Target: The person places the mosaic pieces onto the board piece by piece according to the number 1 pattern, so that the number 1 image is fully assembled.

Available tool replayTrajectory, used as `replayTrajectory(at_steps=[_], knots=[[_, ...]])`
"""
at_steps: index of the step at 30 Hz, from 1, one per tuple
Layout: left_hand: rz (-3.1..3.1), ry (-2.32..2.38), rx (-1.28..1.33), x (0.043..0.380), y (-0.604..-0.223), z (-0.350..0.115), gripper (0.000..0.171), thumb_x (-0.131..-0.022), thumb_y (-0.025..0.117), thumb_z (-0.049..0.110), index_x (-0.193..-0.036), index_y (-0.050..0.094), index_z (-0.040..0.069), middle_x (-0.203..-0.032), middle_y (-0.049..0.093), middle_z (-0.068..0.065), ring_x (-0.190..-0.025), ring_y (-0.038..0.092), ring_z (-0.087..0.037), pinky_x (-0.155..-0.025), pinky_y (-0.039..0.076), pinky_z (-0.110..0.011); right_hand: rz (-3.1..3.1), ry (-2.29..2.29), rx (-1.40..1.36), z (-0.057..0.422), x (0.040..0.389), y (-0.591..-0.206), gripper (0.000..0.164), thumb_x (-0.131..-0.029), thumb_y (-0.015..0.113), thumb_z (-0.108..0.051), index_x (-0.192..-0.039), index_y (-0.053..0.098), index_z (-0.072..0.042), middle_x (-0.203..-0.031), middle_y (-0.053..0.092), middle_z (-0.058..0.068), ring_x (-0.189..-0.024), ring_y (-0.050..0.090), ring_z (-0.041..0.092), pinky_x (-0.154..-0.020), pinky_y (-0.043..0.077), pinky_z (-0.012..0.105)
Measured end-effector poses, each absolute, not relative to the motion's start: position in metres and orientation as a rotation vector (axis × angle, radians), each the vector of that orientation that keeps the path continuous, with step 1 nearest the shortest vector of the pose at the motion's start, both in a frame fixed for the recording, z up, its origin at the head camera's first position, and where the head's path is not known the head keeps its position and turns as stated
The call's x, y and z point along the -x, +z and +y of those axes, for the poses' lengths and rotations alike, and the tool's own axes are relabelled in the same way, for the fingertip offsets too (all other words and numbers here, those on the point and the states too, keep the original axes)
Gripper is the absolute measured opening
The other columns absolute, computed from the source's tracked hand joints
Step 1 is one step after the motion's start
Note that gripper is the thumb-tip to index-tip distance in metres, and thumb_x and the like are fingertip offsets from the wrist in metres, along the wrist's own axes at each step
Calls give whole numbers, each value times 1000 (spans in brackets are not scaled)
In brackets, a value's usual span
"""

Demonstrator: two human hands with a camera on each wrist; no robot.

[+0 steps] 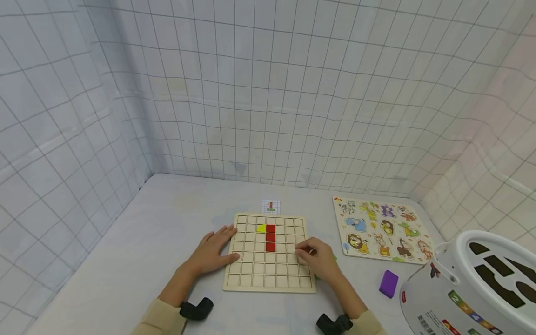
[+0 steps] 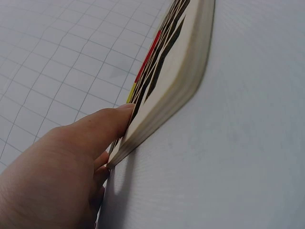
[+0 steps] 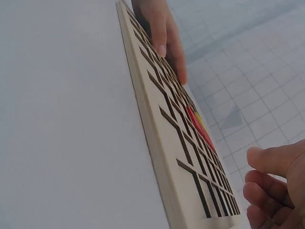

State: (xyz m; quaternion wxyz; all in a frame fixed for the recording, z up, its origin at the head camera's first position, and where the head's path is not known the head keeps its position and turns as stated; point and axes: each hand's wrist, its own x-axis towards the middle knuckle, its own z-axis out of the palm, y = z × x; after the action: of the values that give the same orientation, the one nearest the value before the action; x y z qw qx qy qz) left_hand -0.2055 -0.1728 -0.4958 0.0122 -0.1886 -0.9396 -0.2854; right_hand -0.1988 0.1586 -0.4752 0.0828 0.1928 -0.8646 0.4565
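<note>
A pale wooden grid board (image 1: 251, 282) lies flat on the white table. Three red square tiles (image 1: 271, 237) form a column in its upper middle, with a yellow rounded piece (image 1: 261, 228) beside the top one. My left hand (image 1: 213, 249) rests at the board's left edge, fingers stretched out; its thumb (image 2: 107, 121) lies over the rim. Over the right edge hovers my right hand (image 1: 320, 258), its fingers loosely bent. In the right wrist view no piece shows between thumb and fingers (image 3: 259, 179). Green pieces (image 1: 317, 278) peek out beside this hand, mostly hidden by it.
A small printed pattern card (image 1: 271, 206) lies just behind the board. An animal puzzle board (image 1: 381, 230) is at the back right. Nearer stand a purple block (image 1: 389, 284) and a large white lidded bucket (image 1: 444, 298). Grid-patterned cloth walls (image 1: 268, 93) enclose the table.
</note>
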Motion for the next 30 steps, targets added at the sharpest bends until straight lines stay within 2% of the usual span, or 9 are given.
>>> replayTrajectory(at_steps=[6,18,30], knots=[[-2921,-896,593,205,-495,-172,79,-89,64,47,-148,39,1,-152,37,-16,-143,27,-37,-112,16,-59,-2603,1383,-489,169,197,-478,4,-87,74,-11,-91,73,-12,-87,64,-10,-79,59,9,-69,50,25],[-2931,-897,588,205,-495,-172,79,-89,63,49,-148,39,2,-153,37,-16,-143,27,-36,-112,16,-59,-2603,1408,-312,194,192,-473,4,-87,73,-9,-92,73,-10,-89,67,-3,-81,60,13,-71,51,25],[-2926,-885,593,206,-496,-173,80,-89,63,49,-149,39,2,-153,37,-15,-143,27,-35,-112,17,-59,-2624,1377,-142,221,191,-477,9,-89,72,-9,-97,73,-6,-90,69,1,-82,59,12,-72,49,24]])
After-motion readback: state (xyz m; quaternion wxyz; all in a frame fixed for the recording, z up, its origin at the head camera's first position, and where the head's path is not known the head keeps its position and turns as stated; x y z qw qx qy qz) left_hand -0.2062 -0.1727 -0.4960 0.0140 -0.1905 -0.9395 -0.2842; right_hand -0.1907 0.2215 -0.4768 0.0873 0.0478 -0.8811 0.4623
